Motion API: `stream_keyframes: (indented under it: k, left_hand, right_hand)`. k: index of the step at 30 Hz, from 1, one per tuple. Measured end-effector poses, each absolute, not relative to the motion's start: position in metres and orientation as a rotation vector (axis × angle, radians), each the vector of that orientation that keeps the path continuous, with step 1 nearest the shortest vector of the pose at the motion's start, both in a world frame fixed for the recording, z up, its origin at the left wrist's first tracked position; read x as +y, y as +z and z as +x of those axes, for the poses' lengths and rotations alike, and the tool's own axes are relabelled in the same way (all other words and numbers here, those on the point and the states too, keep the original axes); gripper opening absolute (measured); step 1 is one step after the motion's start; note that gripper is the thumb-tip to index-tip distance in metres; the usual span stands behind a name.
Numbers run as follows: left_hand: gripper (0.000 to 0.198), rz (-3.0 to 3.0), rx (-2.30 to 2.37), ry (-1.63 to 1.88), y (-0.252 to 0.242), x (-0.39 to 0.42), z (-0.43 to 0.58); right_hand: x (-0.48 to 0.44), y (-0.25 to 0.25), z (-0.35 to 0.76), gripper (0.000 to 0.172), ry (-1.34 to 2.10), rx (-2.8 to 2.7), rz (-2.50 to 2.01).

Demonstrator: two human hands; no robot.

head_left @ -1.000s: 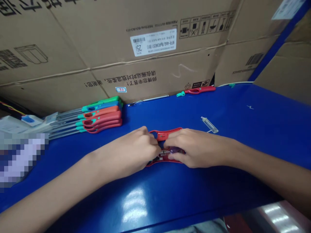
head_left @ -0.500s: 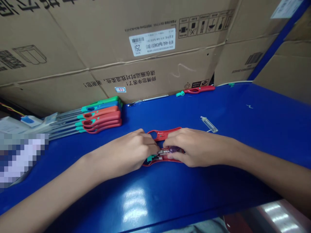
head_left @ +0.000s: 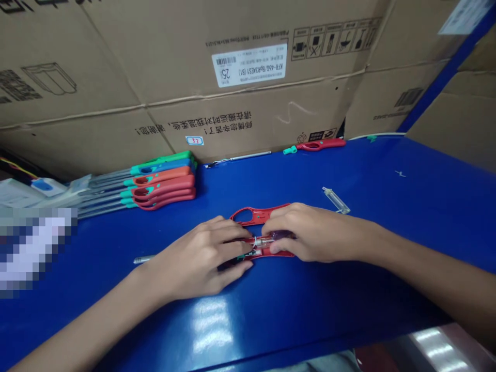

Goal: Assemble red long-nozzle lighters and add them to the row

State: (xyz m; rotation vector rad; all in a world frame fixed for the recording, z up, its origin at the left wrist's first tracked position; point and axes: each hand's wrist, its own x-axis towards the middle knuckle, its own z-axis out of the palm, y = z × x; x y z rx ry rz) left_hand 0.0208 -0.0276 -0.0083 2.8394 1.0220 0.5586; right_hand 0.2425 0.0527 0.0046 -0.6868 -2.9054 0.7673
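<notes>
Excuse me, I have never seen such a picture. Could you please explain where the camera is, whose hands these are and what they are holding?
There is no machine here: one camera, worn on a person's head, looks forward and down at that person's own bare hands. The right hand seems to pinch a purple part at the lower red handle half. The left hand covers that half's other end, so its exact hold is hidden. Beyond lies another red handle half. On the blue table are also a clear plastic piece and, at left, stacked long-neck lighters. Cardboard stands behind.
</notes>
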Motion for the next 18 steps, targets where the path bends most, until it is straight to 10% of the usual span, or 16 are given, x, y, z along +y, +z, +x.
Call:
stream_keyframes:
  k: [18]
  left_hand:
    - [0.028,2.882,1.202,0.343,-0.014,-0.033,0.027]
  right_hand:
    - [0.074,0.011,0.253,0.033,0.743,-2.74,-0.755]
